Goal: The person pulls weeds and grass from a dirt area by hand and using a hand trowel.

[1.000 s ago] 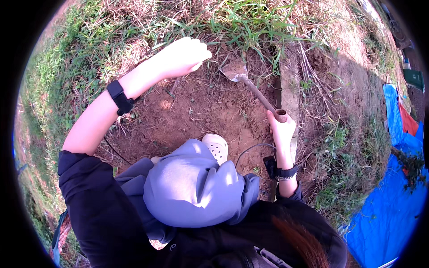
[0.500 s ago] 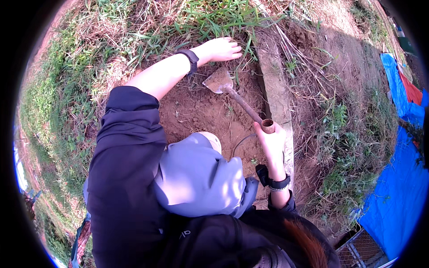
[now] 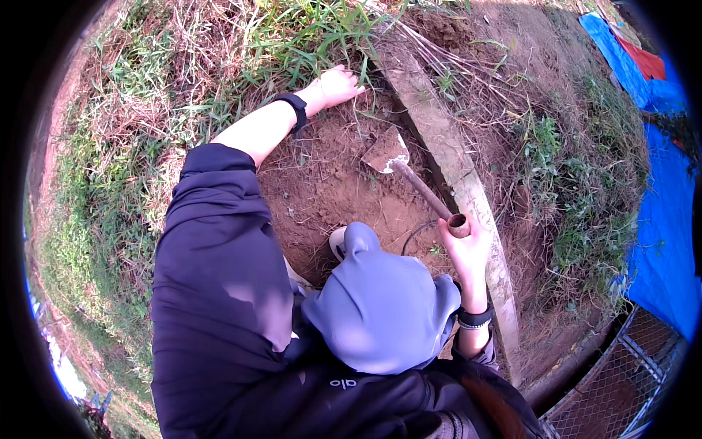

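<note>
My right hand (image 3: pixel 472 245) is wrapped round the rear end of a small hand hoe (image 3: pixel 420 186), whose rusty metal shaft ends in a hollow round socket. The hoe's flat blade (image 3: pixel 387 151), dirt-covered with a pale worn edge, is over the bare soil beside a concrete curb. Ahead and to the left, my left hand (image 3: pixel 336 86) reaches to the edge of the grass (image 3: pixel 311 44), its fingers curled in among the stems; the fingertips are partly hidden. The blade is a short way from my left hand, not touching it.
The long concrete curb (image 3: pixel 468 175) runs along the right of the dug soil (image 3: pixel 322 186). Beyond it are dry stalks, weeds (image 3: pixel 545 150) and a blue tarp (image 3: pixel 665 241). A wire mesh panel (image 3: pixel 607 388) lies at lower right. My knee (image 3: pixel 387 307) and shoe are below the soil patch.
The view has shifted. The hoe blade has swung right, away from my left hand and toward the curb. My left hand's fingers, stretched out before, are now more curled at the grass.
</note>
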A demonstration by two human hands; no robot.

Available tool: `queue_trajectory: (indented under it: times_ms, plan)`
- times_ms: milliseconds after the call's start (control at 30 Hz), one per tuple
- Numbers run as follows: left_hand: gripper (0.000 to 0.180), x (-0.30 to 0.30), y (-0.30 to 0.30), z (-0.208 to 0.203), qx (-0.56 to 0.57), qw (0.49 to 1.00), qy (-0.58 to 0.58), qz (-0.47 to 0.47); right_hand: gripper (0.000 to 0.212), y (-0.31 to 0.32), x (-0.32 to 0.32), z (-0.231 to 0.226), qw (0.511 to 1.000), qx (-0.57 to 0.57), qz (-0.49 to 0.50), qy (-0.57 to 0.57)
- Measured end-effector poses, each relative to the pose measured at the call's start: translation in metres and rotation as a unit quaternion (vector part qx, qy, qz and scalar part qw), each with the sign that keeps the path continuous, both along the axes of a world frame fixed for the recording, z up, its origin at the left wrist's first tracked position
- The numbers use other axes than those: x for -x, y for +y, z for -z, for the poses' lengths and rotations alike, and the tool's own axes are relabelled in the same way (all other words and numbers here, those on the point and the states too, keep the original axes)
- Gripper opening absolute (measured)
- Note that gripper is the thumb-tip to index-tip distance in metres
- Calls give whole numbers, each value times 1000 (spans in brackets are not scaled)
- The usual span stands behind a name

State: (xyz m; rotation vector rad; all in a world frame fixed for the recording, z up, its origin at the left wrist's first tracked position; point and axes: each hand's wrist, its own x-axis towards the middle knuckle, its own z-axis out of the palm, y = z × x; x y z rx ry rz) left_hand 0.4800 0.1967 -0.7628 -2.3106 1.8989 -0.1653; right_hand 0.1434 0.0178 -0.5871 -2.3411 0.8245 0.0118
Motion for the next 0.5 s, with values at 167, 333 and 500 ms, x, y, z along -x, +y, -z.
queue_trajectory:
  times_ms: [167, 333, 500]
  plan:
    - [11, -21, 28, -32, -60, 998, -10, -12, 23, 11, 9, -2, 999, 28, 27, 12]
    - [23, -49, 85, -68, 23, 987, 77, -142, 23, 26, -1, -5, 999, 42, 25, -13]
    - [28, -57, 145, -67, 89, 964, 152, -198, 23, 43, -49, 16, 998, -25, 11, -52]
